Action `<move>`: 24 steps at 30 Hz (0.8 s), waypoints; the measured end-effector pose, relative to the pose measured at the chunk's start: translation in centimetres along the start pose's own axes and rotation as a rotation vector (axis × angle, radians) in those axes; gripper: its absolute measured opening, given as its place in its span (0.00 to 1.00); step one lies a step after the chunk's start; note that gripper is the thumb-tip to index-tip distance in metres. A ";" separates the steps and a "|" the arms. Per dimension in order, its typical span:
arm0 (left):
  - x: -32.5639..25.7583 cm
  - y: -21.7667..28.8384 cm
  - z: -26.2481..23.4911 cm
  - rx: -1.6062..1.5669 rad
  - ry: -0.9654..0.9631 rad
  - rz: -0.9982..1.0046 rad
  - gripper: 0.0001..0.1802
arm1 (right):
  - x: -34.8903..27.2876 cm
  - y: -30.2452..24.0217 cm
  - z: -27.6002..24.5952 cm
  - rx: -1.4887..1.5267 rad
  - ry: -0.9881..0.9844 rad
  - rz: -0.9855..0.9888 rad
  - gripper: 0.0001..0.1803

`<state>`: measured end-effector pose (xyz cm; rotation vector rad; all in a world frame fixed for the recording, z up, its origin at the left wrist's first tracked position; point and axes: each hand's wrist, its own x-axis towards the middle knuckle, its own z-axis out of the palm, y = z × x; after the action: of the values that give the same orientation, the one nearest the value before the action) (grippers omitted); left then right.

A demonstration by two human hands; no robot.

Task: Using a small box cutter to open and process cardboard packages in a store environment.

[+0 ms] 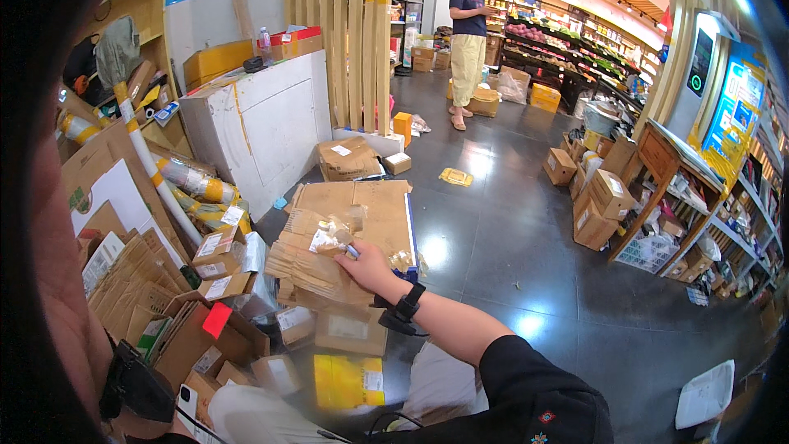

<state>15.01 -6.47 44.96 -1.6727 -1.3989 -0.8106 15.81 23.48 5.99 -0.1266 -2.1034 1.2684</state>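
My right hand [369,269] is closed on a small blue-and-white thing [353,252], stick-like at its visible end; its kind I cannot make out. It is held over a brownish, ridged, blurred package [304,256] with a white label [324,240]. Under and behind that package lies a large flat cardboard box [374,197]. Black bands with a small device circle my right wrist. Very close at the left edge, my left hand [69,271] shows as a large blurred patch of skin, a black device strapped at its wrist. Its fingers are hidden.
Parcels and folded cardboard [136,279] crowd my left side. A yellow package [349,381] lies near my legs. A white cabinet [263,107] stands beyond. Further off, a person [470,41] stands in the aisle. Boxes [598,210] and a wooden table [664,156] stand at right.
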 end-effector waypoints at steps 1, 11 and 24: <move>0.1 -0.6 0.4 0.041 -0.032 -0.036 0.32 | -0.1 0.2 -0.3 -0.020 -0.010 0.045 0.17; -1.4 -3.8 2.0 0.197 -0.150 -0.234 0.31 | 0.1 0.8 -0.6 -0.067 -0.030 0.076 0.16; -6.3 -0.8 0.1 0.175 -0.009 -0.194 0.30 | -1.2 1.0 -1.4 -0.183 0.007 0.121 0.17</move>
<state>13.09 -9.34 39.60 -1.4250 -1.6089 -0.7640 17.30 24.64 5.02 -0.3419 -2.2318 1.1390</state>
